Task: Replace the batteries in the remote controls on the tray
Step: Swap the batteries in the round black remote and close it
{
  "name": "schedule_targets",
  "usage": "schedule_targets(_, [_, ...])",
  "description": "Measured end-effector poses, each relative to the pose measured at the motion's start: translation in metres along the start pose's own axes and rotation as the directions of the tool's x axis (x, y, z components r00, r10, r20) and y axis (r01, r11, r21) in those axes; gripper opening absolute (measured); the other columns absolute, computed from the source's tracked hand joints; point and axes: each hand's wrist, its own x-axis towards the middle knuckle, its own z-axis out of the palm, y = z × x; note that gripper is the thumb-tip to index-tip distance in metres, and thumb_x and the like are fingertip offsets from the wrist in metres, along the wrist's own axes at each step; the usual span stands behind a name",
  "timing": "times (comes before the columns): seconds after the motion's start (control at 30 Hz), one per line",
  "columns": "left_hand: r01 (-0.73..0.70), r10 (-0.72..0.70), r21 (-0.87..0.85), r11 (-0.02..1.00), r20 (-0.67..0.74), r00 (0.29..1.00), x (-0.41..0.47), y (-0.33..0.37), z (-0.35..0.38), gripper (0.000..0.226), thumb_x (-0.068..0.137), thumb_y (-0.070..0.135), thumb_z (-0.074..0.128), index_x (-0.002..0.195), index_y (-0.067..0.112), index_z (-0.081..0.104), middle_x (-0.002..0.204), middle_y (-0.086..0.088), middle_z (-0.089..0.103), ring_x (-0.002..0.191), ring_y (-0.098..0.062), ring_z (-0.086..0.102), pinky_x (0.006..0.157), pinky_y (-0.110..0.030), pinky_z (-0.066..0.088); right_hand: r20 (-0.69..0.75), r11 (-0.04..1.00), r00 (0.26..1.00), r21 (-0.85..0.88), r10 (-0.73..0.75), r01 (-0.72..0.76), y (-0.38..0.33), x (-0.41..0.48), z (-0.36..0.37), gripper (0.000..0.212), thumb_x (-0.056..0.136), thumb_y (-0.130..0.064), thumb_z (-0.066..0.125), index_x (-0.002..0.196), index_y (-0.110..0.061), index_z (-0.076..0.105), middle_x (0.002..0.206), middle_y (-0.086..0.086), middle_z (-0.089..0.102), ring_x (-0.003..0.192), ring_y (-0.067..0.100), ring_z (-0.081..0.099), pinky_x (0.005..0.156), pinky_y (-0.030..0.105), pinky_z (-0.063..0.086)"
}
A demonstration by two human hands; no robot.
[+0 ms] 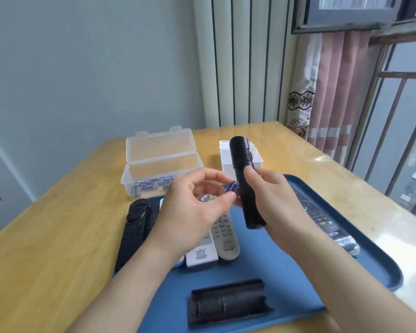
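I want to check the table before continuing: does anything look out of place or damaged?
Nothing looks damaged or spilled. Only a black battery cover lies loose on the blue tray, near its front edge; that fits a battery change.

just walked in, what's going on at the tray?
A person is mid battery swap. The right hand grips a black remote above the blue tray, and the left hand pinches a blue battery right beside it. A black battery cover lies detached at the tray's near end. Spare batteries sit in the open clear box behind the tray. Other remotes lie on the tray.
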Motion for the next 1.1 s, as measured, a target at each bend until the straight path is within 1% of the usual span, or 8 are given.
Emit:
schedule_targets(0.03, [0.091,-0.087,-0.113,0.989,0.033,0.996,0.003,0.001,-0.003,0.02,0.09,0.006,0.061,0.099,0.021,0.07,0.076,-0.005,0.068,0.047,-0.008,0.047,0.045,-0.018,0.037,0.009,0.945,0.995,-0.315,-0.096,0.094,-0.003,0.003,-0.007,0.033,0.101,-0.022,0.041,0.081,0.002,0.049,0.069,0.006,0.061,0.071,0.034,0.064,0.058,0.04,0.047])
schedule_targets(0.1, [0.288,-0.27,-0.319,0.903,0.1,0.958,0.011,0.0,-0.006,0.031,0.095,0.001,0.044,0.105,0.016,0.069,0.071,-0.006,0.06,0.043,-0.007,0.03,0.038,-0.015,0.022,0.088,0.588,0.984,-0.792,-0.152,0.162,-0.011,0.005,-0.018,0.026,0.097,-0.012,0.038,0.071,-0.012,0.039,0.073,0.009,0.053,0.066,0.033,0.052,0.057,0.038,0.043])
schedule_targets(0.2, [0.46,-0.428,-0.463,0.758,0.179,0.886,0.031,0.001,-0.008,0.027,0.097,0.004,0.04,0.099,0.007,0.066,0.061,-0.002,0.048,0.043,-0.006,0.027,0.033,-0.013,0.015,0.136,0.36,0.987,-0.919,-0.084,0.157,-0.021,0.0,-0.02,0.036,0.094,-0.004,0.039,0.065,-0.021,0.026,0.064,0.005,0.042,0.05,0.021,0.038,0.052,0.032,0.039])
schedule_targets(0.4, [0.453,-0.423,-0.236,0.86,0.168,0.891,0.097,0.003,0.013,0.026,0.096,-0.003,0.034,0.092,0.006,0.058,0.068,-0.006,0.045,0.05,-0.01,0.032,0.033,-0.013,0.022,0.182,0.272,0.982,-0.944,-0.046,0.188,-0.015,0.003,-0.017,0.016,0.091,-0.001,0.039,0.081,-0.014,0.037,0.064,0.0,0.031,0.051,0.013,0.024,0.043,0.026,0.017])
schedule_targets(0.57, [0.265,-0.292,0.229,0.937,0.092,0.952,0.165,-0.013,0.043,0.036,0.087,-0.007,0.04,0.08,0.019,0.064,0.09,-0.007,0.056,0.082,-0.021,0.044,0.059,-0.023,0.036,0.195,0.279,0.976,-0.947,0.093,0.162,-0.011,0.007,-0.016,0.041,0.094,-0.001,0.04,0.066,-0.019,0.017,0.067,-0.002,0.029,0.066,0.023,0.037,0.062,0.029,0.03])
schedule_targets(0.8, [0.146,-0.196,0.333,0.932,0.12,0.973,0.188,-0.033,0.058,0.049,0.08,-0.016,0.044,0.09,0.023,0.071,0.105,0.003,0.065,0.109,-0.014,0.056,0.082,-0.023,0.043,0.213,0.278,0.973,-0.944,0.094,0.18,-0.005,0.013,-0.013,0.04,0.094,-0.006,0.042,0.066,-0.02,0.017,0.069,-0.002,0.026,0.077,0.026,0.039,0.066,0.031,0.032])
schedule_targets(1.0, [0.117,-0.122,0.359,0.926,-0.008,0.992,0.17,-0.042,-0.017,0.037,0.087,-0.002,0.046,0.077,0.024,0.069,0.088,-0.003,0.071,0.071,-0.013,0.062,0.067,-0.028,0.053,0.218,0.229,0.976,-0.949,-0.022,0.217,-0.006,0.028,-0.008,0.026,0.095,-0.011,0.041,0.071,-0.02,0.038,0.074,-0.001,0.043,0.074,0.024,0.047,0.051,0.031,0.032])
schedule_targets(1.1, [0.182,-0.178,0.48,0.858,-0.054,0.982,0.157,-0.048,-0.07,0.03,0.087,0.001,0.046,0.082,0.02,0.069,0.077,0.0,0.072,0.062,-0.013,0.06,0.064,-0.027,0.052,0.281,0.326,0.957,-0.9,-0.074,0.29,-0.015,0.052,0.007,0.024,0.095,-0.013,0.043,0.103,-0.02,0.065,0.1,0.003,0.066,0.088,0.027,0.061,0.066,0.033,0.05])
